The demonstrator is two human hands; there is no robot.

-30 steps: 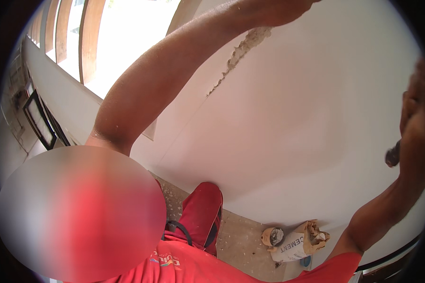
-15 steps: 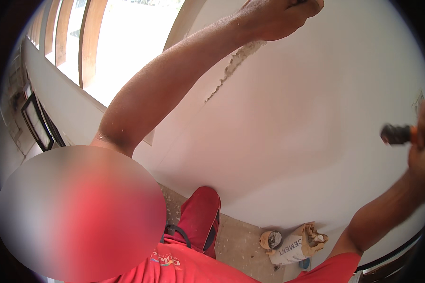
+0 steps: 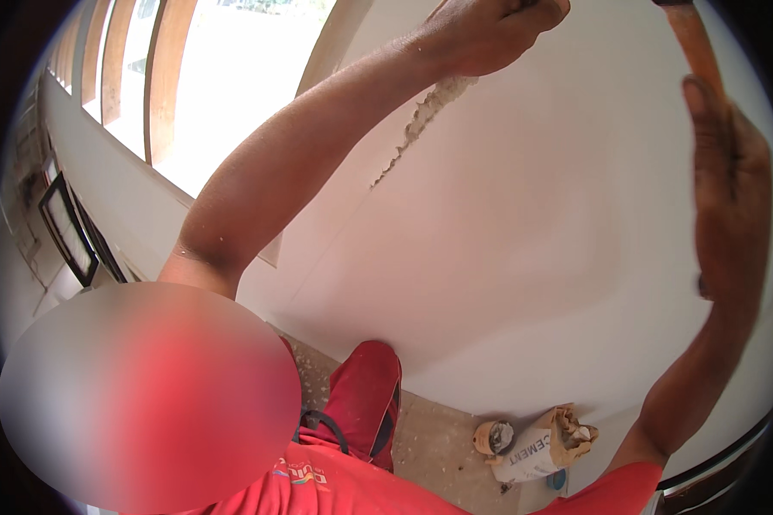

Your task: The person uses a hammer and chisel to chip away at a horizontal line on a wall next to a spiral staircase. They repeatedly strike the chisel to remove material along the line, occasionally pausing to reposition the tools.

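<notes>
Raised against the white wall (image 3: pixel 507 232), my left hand (image 3: pixel 494 36) is closed at the upper edge of the view. A bit of something dark shows between its fingers, but the rest is out of sight. Just below that hand, a rough chipped groove (image 3: pixel 421 118) runs down the wall and thins to a fine crack. My right hand (image 3: pixel 734 193) is up at the far right, wrapped round the orange handle (image 3: pixel 697 47) of what looks like a hammer. Only a sliver of its dark head shows at the top edge.
A window opening with wooden bars (image 3: pixel 165 81) is at the upper left. On the floor by the wall stand an opened paper cement bag (image 3: pixel 532 451), a small tub (image 3: pixel 492 438) and a blue container (image 3: pixel 556 479). A dark frame (image 3: pixel 69 227) leans at the far left.
My right hand has swung up and slightly left; the hammer has turned from pointing left to pointing up. My left hand has shifted slightly left, still closed.
</notes>
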